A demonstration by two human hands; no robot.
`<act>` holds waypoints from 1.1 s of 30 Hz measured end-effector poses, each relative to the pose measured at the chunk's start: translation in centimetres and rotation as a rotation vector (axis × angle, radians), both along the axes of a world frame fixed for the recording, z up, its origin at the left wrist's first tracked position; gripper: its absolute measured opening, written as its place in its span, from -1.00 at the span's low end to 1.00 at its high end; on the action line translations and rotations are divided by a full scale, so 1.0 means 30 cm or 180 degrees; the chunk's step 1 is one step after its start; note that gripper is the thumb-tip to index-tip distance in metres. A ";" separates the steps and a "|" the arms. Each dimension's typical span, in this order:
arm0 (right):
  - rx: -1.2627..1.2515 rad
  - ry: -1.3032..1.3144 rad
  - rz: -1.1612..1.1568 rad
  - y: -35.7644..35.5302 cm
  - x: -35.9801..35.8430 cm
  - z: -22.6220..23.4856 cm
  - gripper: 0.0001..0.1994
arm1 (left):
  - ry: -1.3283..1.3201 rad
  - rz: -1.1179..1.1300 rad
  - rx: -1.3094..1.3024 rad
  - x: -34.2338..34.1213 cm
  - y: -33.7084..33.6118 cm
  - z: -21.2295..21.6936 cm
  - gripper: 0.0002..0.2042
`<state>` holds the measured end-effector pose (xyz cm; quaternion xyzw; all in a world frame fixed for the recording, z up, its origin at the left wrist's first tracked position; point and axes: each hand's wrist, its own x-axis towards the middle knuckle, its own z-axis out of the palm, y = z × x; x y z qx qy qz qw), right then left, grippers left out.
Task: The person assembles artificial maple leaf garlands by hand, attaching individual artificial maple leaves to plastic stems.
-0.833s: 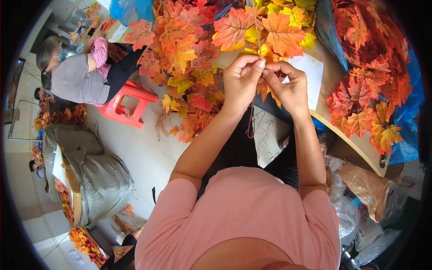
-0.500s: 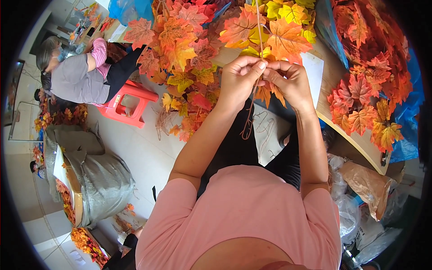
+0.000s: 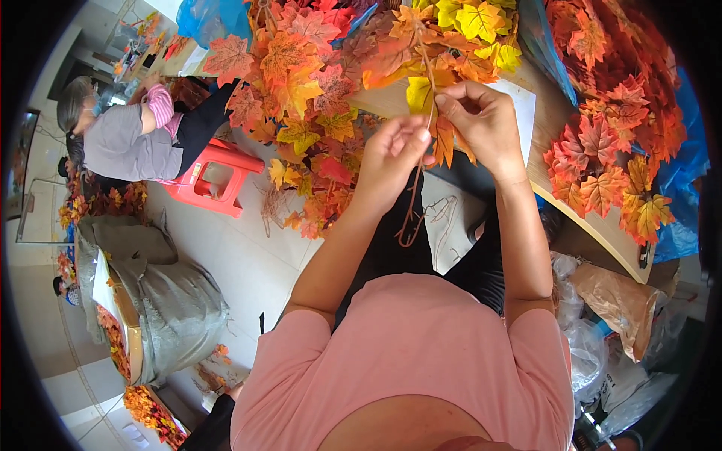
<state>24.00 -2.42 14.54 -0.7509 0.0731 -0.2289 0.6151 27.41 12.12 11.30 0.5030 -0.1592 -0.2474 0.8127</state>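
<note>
While the right hand (image 3: 487, 129) pinches a brown stem (image 3: 429, 69) between thumb and fingers, the left hand (image 3: 388, 164) sits just below and to the left of it, fingers loosely curled; from where I stand I can't tell whether its thumb and fingertips close on the stem or merely lie beside it. The stem is upright in front of the person, over the near edge of a wooden table (image 3: 617, 245), its upper part among orange leaves (image 3: 475, 69). A yellow leaf (image 3: 419, 95) shows just left of the right fingertips, and an orange leaf (image 3: 444, 143) hangs under that hand. Below the hands, a thin looped end (image 3: 408, 239) dangles in front of the person's black trousers (image 3: 474, 282). Past the right hand a sheet of white paper (image 3: 520, 105) lies on the table, with bright yellow leaves (image 3: 480, 21) beyond it. To the right spreads a big heap of red leaves (image 3: 632, 90) beside blue plastic (image 3: 681, 233); to the left, a mixed bunch of leaves (image 3: 308, 83) spills down over the table's side. Lower right, a brown paper bag (image 3: 617, 304) rests among clear plastic bags (image 3: 587, 361). Farther left, a co-worker (image 3: 131, 146) in a grey top sits on a red stool (image 3: 214, 180), near a box draped in grey cloth (image 3: 180, 316).
</note>
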 end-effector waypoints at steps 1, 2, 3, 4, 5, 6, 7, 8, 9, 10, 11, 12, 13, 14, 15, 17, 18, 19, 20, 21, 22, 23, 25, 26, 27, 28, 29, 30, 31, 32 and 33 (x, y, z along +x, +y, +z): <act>-0.0231 -0.0053 -0.0132 -0.003 0.007 0.008 -0.88 | -0.0008 0.0005 -0.0003 -0.007 0.012 -0.022 -0.82; -0.0330 -0.0093 -0.0135 -0.005 0.012 0.011 -0.88 | -0.0419 -0.0131 0.0184 -0.012 0.021 -0.039 -0.83; -0.0335 -0.0097 -0.0137 -0.004 0.012 0.018 -0.88 | -0.0832 -0.0265 0.0370 -0.015 0.027 -0.053 -0.84; -0.0330 -0.0063 -0.0154 -0.003 0.011 0.029 -0.88 | -0.0720 -0.0327 0.0321 -0.020 0.027 -0.064 -0.85; -0.0324 -0.0029 -0.0173 -0.004 0.013 0.034 -0.89 | -0.0725 -0.0330 0.0317 -0.024 0.034 -0.048 -0.85; -0.0329 -0.0033 -0.0182 -0.003 0.008 0.035 -0.89 | -0.0498 -0.0658 0.0425 -0.029 0.048 -0.025 -0.85; -0.0401 -0.0047 -0.0032 -0.001 -0.003 0.035 -0.88 | -0.0267 -0.0990 0.0533 -0.036 0.061 -0.004 -0.85; -0.0471 -0.0064 0.0127 0.005 -0.014 0.037 -0.88 | -0.0154 -0.1251 0.0546 -0.048 0.077 0.008 -0.84; -0.0685 0.0013 0.0287 0.004 -0.026 0.033 -0.86 | -0.0159 -0.1261 0.0542 -0.068 0.084 0.008 -0.84; -0.0921 0.0238 0.0486 0.005 -0.054 0.044 -0.88 | -0.0097 -0.1551 0.0478 -0.090 0.090 0.007 -0.84; -0.1158 0.0462 0.0694 0.012 -0.081 0.057 -0.90 | -0.0038 -0.1830 0.0413 -0.113 0.099 0.004 -0.85; -0.1163 0.0465 0.0680 0.013 -0.106 0.053 -0.90 | 0.0184 -0.2019 0.0346 -0.141 0.101 -0.003 -0.86; -0.1629 0.0700 0.0751 0.010 -0.133 0.047 -0.88 | 0.0340 -0.2201 0.0375 -0.167 0.098 -0.005 -0.87; -0.2091 0.0961 0.0774 -0.002 -0.159 0.044 -0.86 | 0.0452 -0.2385 0.0351 -0.191 0.085 -0.014 -0.85; -0.2091 0.1002 0.0695 -0.013 -0.170 0.027 -0.86 | 0.0564 -0.2582 0.0328 -0.212 0.073 -0.022 -0.84; -0.2431 0.1171 0.1070 -0.045 -0.199 -0.022 -0.82 | 0.1055 -0.2653 0.0368 -0.235 0.082 -0.011 -0.79; -0.2537 0.1377 0.1104 -0.044 -0.205 -0.029 -0.81 | 0.1268 -0.2657 0.0238 -0.243 0.085 -0.025 -0.79; -0.2673 0.1379 0.1007 -0.045 -0.211 -0.049 -0.82 | 0.1472 -0.2638 0.0118 -0.243 0.083 -0.051 -0.80; -0.2669 0.1513 0.0905 -0.048 -0.221 -0.056 -0.82 | 0.1629 -0.2631 0.0041 -0.239 0.078 -0.069 -0.81; -0.2667 0.1642 0.0813 -0.055 -0.236 -0.061 -0.83 | 0.1635 -0.2748 0.0065 -0.238 0.065 -0.092 -0.81; -0.2638 0.1689 0.0713 -0.066 -0.255 -0.070 -0.83 | 0.1864 -0.2677 -0.0090 -0.239 0.049 -0.115 -0.82; -0.2431 0.1006 0.0277 -0.077 -0.271 -0.079 -0.85 | 0.2090 -0.2578 -0.0248 -0.241 0.032 -0.136 -0.83; -0.2221 0.0342 -0.0209 -0.105 -0.314 -0.072 -0.86 | 0.2174 -0.2580 -0.0153 -0.240 -0.013 -0.181 -0.85; -0.1926 0.0212 -0.0821 -0.125 -0.344 -0.052 -0.87 | 0.2478 -0.2526 -0.0266 -0.237 -0.033 -0.228 -0.85; -0.1616 0.0070 -0.1412 -0.146 -0.373 -0.036 -0.86 | 0.2775 -0.2448 -0.0378 -0.237 -0.049 -0.254 -0.86; -0.1706 0.0102 -0.1812 -0.186 -0.408 -0.028 -0.87 | 0.2999 -0.2292 -0.0307 -0.239 -0.059 -0.271 -0.86; -0.1789 0.0134 -0.2207 -0.241 -0.446 -0.033 -0.86 | 0.3005 -0.2284 -0.0301 -0.242 -0.069 -0.286 -0.86; -0.1863 0.0064 -0.2555 -0.306 -0.484 -0.054 -0.87 | 0.3163 -0.2109 -0.0166 -0.248 -0.082 -0.294 -0.86; -0.1942 -0.0008 -0.2898 -0.367 -0.519 -0.076 -0.86 | 0.3317 -0.1931 -0.0038 -0.255 -0.096 -0.306 -0.86; -0.2196 0.0189 -0.3076 -0.405 -0.548 -0.078 -0.86 | 0.3330 -0.1927 -0.0030 -0.260 -0.106 -0.322 -0.86; -0.2449 0.0390 -0.3247 -0.431 -0.571 -0.080 -0.85 | 0.3397 -0.1957 -0.0036 -0.265 -0.113 -0.339 -0.86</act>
